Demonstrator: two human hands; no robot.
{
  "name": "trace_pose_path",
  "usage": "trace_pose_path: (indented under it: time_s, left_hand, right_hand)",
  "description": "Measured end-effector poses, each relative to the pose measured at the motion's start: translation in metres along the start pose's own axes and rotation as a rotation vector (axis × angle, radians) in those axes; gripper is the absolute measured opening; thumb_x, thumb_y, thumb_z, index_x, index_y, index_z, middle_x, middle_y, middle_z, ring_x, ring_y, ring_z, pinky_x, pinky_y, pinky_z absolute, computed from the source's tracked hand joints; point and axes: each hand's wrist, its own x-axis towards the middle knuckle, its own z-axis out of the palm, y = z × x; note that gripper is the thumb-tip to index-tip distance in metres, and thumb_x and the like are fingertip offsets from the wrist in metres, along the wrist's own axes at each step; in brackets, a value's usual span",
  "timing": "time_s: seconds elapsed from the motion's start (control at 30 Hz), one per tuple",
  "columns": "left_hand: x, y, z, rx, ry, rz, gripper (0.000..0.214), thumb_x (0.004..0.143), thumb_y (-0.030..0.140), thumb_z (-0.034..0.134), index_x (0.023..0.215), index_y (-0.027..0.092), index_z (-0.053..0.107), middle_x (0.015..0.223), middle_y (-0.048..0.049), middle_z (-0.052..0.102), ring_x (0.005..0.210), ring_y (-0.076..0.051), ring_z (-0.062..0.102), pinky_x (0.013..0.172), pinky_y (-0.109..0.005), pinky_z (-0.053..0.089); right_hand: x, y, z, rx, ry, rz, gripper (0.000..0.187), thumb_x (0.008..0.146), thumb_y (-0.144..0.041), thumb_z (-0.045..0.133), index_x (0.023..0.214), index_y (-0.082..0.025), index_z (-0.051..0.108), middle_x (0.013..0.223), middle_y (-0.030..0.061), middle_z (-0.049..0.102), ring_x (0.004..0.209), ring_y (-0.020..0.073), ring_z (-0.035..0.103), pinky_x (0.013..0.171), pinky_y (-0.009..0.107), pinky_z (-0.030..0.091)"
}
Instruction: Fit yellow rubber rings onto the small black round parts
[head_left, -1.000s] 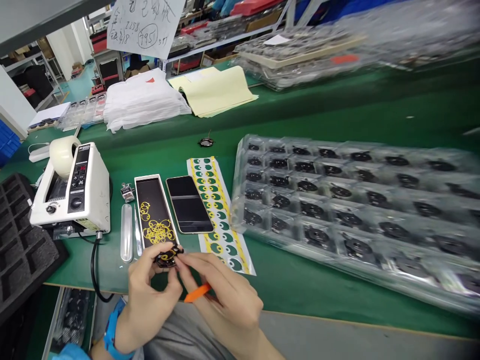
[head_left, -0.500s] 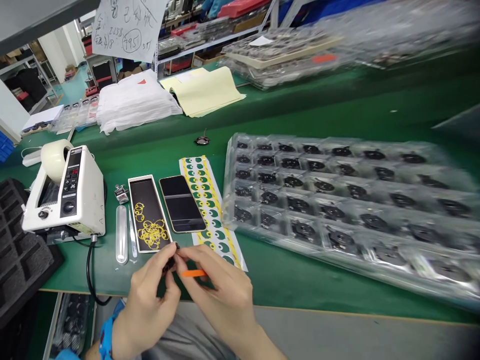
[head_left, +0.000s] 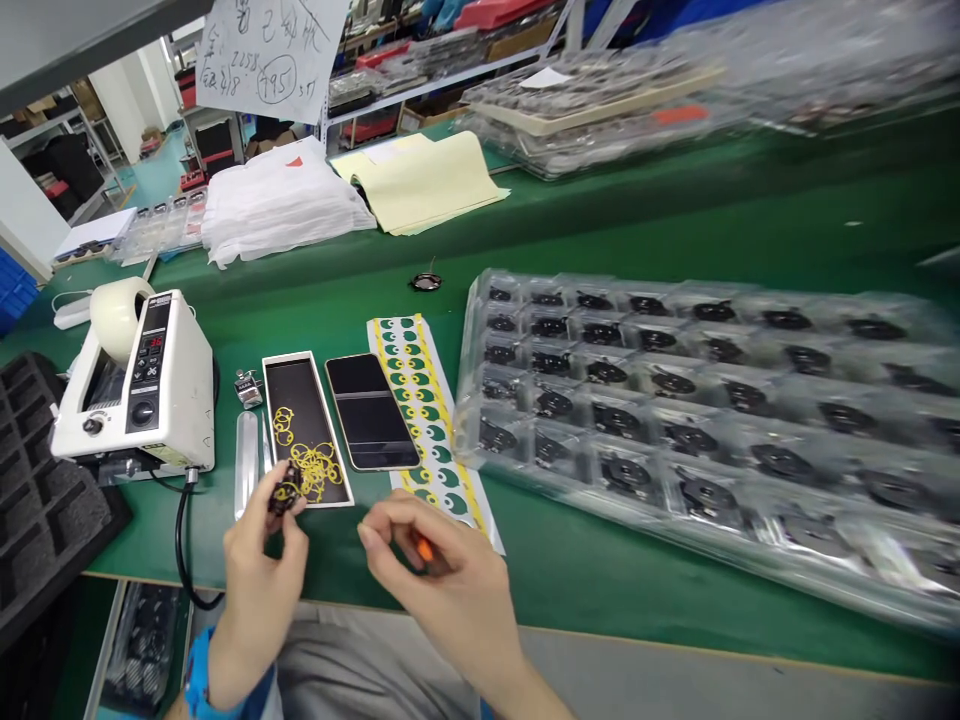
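Observation:
My left hand (head_left: 264, 565) pinches a small round black part (head_left: 285, 492) between thumb and fingers, over the front of a white-rimmed box (head_left: 349, 480). Thin yellow rings (head_left: 319, 468) lie in a heap on the dark floor of that box. Curled just to the right, my right hand (head_left: 454, 580) keeps a thin orange stick-like tool (head_left: 424, 548) in its fingers, mostly covered by them. Its thumb and forefinger come together near the lower end of a sticker sheet (head_left: 427, 420) with yellow rings and green cut-outs. A black phone (head_left: 371, 410) lies between box and sheet.
A clear tray (head_left: 480, 400) of black round parts fills the right side. At left stands a white tape dispenser (head_left: 176, 390), near a metal tally counter (head_left: 247, 388) and a clear strip-shaped piece (head_left: 246, 455). A single black part (head_left: 426, 283) lies farther back.
My hands have parted: the left, with the black part, moved left over the box, while the right stayed near the sticker sheet. The view shifted slightly.

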Motion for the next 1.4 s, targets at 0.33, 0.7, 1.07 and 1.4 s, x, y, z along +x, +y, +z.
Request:
trace_pose_path:
  time_s: [0.33,0.7,1.07,1.4]
  left_hand:
    - [0.005,0.01,-0.009,-0.352,-0.07,-0.159,0.039,0.08,0.012,0.065,0.119,0.019,0.065,0.118,-0.0086,0.072,0.105,-0.023,0.07,0.089,-0.029,0.059]
    - [-0.006,-0.004,-0.003,-0.001,-0.066,-0.05,0.043,0.089,0.016,0.057,0.131,0.024,0.061,0.126,-0.0068,0.068,0.108,-0.021,0.068,0.096,-0.029,0.053]
    - [0.0,-0.009,-0.018,-0.144,0.077,-0.119,0.039,0.092,0.02,0.057,0.131,0.025,0.058,0.125,-0.0058,0.068,0.116,-0.022,0.065,0.094,-0.026,0.055]
    - [0.004,-0.001,-0.024,-0.271,0.143,-0.13,0.038,0.085,0.028,0.069,0.122,0.02,0.064,0.116,-0.0075,0.073,0.104,-0.024,0.07,0.091,-0.031,0.059]
  right_hand:
    - [0.003,0.008,0.012,-0.247,-0.049,-0.081,0.01,0.093,-0.017,0.051,0.089,-0.02,0.06,0.073,-0.0002,0.065,0.062,0.0136,0.064,0.054,0.022,0.047]
    - [-0.001,-0.004,0.021,-0.042,-0.128,-0.092,0.016,0.09,-0.013,0.05,0.079,-0.019,0.06,0.067,-0.0007,0.059,0.056,0.0114,0.056,0.05,0.021,0.043]
    - [0.009,0.03,0.007,-0.391,-0.135,-0.061,0.025,0.095,-0.017,0.044,0.088,-0.019,0.068,0.073,0.0021,0.068,0.06,0.0169,0.066,0.052,0.025,0.045]
    - [0.007,0.03,-0.008,-0.485,-0.093,-0.102,0.025,0.096,-0.021,0.047,0.073,-0.02,0.056,0.066,-0.0007,0.062,0.055,0.0135,0.06,0.051,0.023,0.04]
